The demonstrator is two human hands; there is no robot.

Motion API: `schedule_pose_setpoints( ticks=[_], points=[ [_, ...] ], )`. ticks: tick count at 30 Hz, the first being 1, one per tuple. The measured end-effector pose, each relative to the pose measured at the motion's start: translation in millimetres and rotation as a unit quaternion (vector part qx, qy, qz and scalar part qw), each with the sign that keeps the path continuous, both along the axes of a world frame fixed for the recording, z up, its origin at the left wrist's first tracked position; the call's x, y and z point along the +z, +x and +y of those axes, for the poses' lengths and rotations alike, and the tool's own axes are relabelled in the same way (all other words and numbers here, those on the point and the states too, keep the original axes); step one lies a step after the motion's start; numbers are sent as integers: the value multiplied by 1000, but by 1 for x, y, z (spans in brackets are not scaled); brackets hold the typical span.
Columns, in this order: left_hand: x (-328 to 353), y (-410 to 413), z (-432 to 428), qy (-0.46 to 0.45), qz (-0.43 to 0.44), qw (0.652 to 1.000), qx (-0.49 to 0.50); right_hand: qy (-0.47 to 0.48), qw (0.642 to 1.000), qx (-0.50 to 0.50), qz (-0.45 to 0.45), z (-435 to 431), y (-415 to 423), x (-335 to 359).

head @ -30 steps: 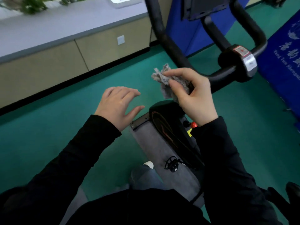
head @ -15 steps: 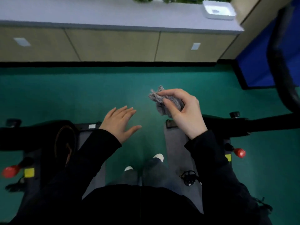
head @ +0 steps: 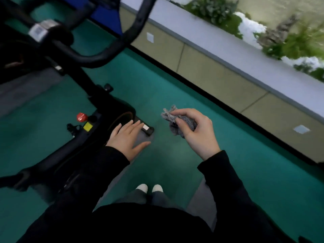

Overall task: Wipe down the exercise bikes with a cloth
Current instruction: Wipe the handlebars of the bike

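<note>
Head view is now taken up on one side by a different exercise bike point(head: 108, 102) from the one shown a second ago. The bike at whose handlebar the cloth is held in that earlier frame is no longer in sight, and this one is brought into frame by a turn of the body. The grey cloth point(head: 175, 121) is pinched, crumpled, between the thumb and curled fingers of the right hand point(head: 199, 137), in the same grip as before. It is carried in the air to the right of the bike, clear of every part of it. The left hand point(head: 127, 137) is held flat and relaxed, fingers straight, with nothing grasped, over the bike's low black housing point(head: 121, 109); whether it is touched cannot be told. The bike's handlebar point(head: 105, 55) is seen beyond the housing, well apart from the cloth. The first bike is judged to be done with, and wiping of this one is not yet begun; the cloth must next be brought across to its handlebar or frame.
</note>
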State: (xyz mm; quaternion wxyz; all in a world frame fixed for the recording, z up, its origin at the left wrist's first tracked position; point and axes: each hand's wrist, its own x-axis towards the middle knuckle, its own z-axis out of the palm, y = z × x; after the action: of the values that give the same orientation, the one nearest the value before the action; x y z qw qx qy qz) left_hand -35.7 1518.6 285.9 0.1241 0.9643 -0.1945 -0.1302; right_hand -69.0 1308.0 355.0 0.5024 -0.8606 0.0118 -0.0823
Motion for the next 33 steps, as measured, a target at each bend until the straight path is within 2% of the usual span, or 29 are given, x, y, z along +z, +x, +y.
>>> schedule_pose_setpoints(
  ticks=[7,17,21,26,33],
  points=[
    [7,-38,27,-41,-51,984,163,25,991,134,7,18,25,-11],
    [10,-70,72,-76,-99,947,297,24,968,249,7,70,43,-15],
    [11,-71,97,-79,-117,939,315,25,963,270,12,96,46,-16],
    [12,-62,139,-84,-98,944,304,15,965,259,22,138,51,-18],
    [19,-39,212,-105,-105,953,266,-3,981,192,31,203,55,-28]
  ],
)
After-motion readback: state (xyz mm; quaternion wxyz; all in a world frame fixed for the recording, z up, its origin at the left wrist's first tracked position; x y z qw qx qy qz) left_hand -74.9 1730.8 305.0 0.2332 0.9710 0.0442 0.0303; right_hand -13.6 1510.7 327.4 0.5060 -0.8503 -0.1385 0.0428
